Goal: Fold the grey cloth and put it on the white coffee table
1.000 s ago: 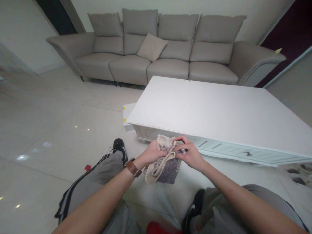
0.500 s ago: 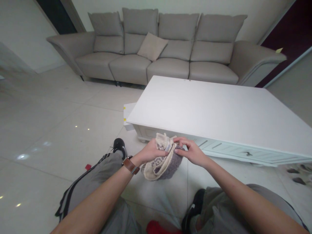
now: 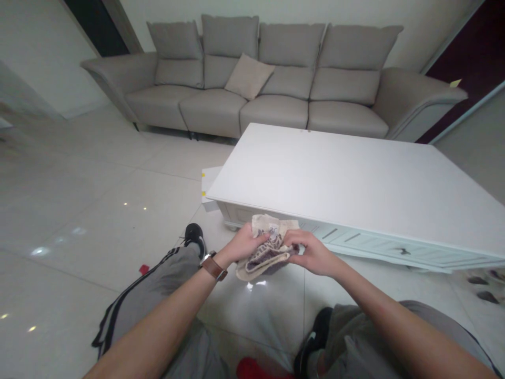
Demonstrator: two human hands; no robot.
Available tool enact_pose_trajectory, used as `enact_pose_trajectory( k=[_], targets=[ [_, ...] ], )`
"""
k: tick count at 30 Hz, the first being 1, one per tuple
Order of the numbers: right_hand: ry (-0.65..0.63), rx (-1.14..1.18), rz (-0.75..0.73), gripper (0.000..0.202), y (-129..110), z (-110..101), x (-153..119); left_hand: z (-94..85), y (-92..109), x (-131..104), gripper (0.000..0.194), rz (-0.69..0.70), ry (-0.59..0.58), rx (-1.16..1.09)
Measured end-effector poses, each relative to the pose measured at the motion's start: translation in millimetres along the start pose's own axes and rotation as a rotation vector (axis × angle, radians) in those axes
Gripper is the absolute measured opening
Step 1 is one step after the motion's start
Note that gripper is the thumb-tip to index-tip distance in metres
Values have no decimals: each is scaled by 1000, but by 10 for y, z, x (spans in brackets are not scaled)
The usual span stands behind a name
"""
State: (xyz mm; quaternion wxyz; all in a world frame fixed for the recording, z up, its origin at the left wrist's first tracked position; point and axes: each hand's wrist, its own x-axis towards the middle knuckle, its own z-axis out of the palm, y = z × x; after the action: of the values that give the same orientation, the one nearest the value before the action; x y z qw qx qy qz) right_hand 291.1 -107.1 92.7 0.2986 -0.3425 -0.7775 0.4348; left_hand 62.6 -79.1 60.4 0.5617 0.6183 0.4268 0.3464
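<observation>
- Far behind: long grey fabric sofa [image 3: 272, 79].
- Right of centre: low white rectangular coffee table [image 3: 355, 184].
- Near its front edge: crumpled beige-and-grey patterned cloth [image 3: 266, 247], long axis left-right, bunched between both hands.
- Left hand [image 3: 244, 245] gripping cloth's left end.
- Right hand [image 3: 310, 252] pinching right end.

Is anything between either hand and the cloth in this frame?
Nothing visible. The left hand and right hand both grip the bunched cloth directly, held in the air in front of the white table.
</observation>
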Motion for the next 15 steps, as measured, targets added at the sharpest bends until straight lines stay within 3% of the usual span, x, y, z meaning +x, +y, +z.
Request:
enact_pose_trajectory(
  k=[4,11,15],
  targets=[
    [-76,-20,-82,11,-116,96,-9,133,-2,-52,31,52,-34,103],
    [14,-34,34,11,-35,136,21,289,76,-84,22,148,-307,81],
    [92,-51,109,9,37,148,17,244,22,-42,21,68,-395,14]
  ],
)
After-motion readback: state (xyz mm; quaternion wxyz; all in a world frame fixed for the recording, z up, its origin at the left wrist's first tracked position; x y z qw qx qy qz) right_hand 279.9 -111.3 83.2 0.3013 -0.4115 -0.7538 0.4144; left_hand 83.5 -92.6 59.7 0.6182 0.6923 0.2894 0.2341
